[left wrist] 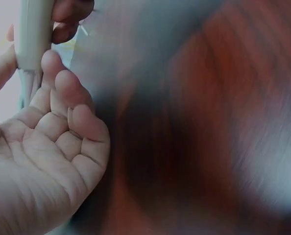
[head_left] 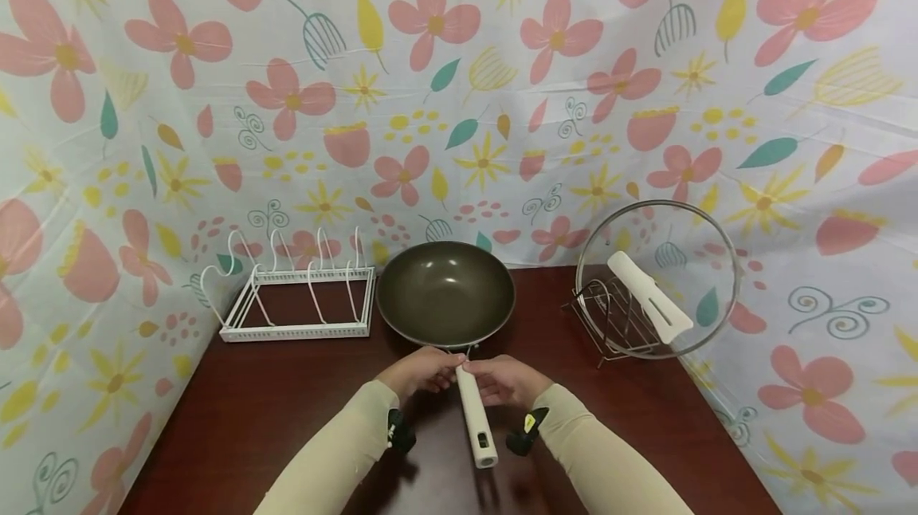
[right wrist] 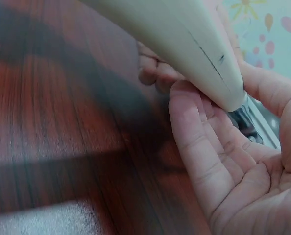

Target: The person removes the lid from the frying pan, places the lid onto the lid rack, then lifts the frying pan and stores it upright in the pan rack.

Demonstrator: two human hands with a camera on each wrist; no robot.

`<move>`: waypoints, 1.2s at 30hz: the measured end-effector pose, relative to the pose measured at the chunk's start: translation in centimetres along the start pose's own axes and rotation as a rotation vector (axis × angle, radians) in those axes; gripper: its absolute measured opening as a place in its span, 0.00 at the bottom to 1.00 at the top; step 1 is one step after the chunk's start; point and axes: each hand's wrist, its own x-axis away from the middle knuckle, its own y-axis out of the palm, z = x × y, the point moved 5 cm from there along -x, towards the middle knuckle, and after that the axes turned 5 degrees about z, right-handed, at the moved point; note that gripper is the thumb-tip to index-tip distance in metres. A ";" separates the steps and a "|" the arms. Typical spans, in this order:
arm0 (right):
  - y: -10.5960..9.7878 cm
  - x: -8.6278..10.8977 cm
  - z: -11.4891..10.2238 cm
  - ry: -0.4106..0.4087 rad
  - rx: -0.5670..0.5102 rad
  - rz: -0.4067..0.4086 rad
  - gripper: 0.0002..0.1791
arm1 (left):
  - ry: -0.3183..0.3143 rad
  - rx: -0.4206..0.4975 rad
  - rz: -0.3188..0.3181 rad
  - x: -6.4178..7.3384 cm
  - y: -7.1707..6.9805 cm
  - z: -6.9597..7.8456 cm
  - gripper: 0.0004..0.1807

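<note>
A dark wok-shaped frying pan [head_left: 446, 296] stands near the back of the table, its cream handle [head_left: 473, 413] pointing toward me. My left hand [head_left: 421, 371] pinches the handle from the left, close to where it joins the pan. From the other side my right hand [head_left: 511, 381] pinches it at nearly the same spot, thumb on top. In the left wrist view the handle [left wrist: 35, 34] lies between thumb and fingertips. Dark scuff marks show on the handle [right wrist: 199, 54] in the right wrist view, where my fingers support it from below.
Left of the pan stands a white rack [head_left: 297, 332] with upright loops. A glass lid [head_left: 706, 260] with a cream grip [head_left: 649, 300] leans in a wire stand [head_left: 610, 324] at the right. Floral cloth [head_left: 459, 100] hangs behind the reddish-brown table [head_left: 272, 411].
</note>
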 end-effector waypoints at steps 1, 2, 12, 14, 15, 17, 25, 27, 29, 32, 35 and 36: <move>-0.2 0.1 0.1 0.003 -0.004 0.001 0.29 | -0.013 0.056 -0.013 -0.1 0.4 -0.3 0.20; -0.4 0.2 0.1 0.002 -0.005 0.004 0.31 | -0.020 0.111 -0.030 -0.1 0.8 -0.6 0.19; -2.8 2.3 0.3 0.031 0.015 0.025 0.31 | -0.059 0.611 -0.175 -0.8 3.4 -1.4 0.20; -2.9 2.7 0.2 0.030 0.028 0.017 0.31 | -0.058 0.664 -0.194 -0.8 3.7 -1.3 0.21; -3.0 3.0 0.2 0.028 0.032 0.014 0.31 | -0.059 0.688 -0.199 -0.9 3.9 -1.2 0.20; -3.1 3.4 0.0 0.023 0.033 0.010 0.31 | -0.054 0.743 -0.220 -0.9 4.2 -0.9 0.16; -3.3 4.3 -0.1 0.030 0.035 0.002 0.28 | 0.040 0.932 -0.379 -0.2 4.8 0.5 0.07; -3.3 4.4 0.0 0.032 0.044 -0.001 0.28 | 0.045 0.952 -0.418 0.1 4.9 0.8 0.07; -3.2 4.5 0.0 0.034 0.054 0.002 0.28 | 0.052 0.974 -0.448 0.0 5.0 0.8 0.07; -2.9 4.7 0.0 0.032 0.075 -0.008 0.30 | 0.057 1.002 -0.483 0.0 5.1 0.9 0.06; -2.4 5.0 0.1 0.027 0.099 -0.031 0.31 | 0.061 1.012 -0.501 0.0 5.1 0.9 0.06; -2.2 5.1 0.1 0.027 0.107 -0.039 0.32 | 0.062 1.016 -0.504 0.1 5.1 0.9 0.06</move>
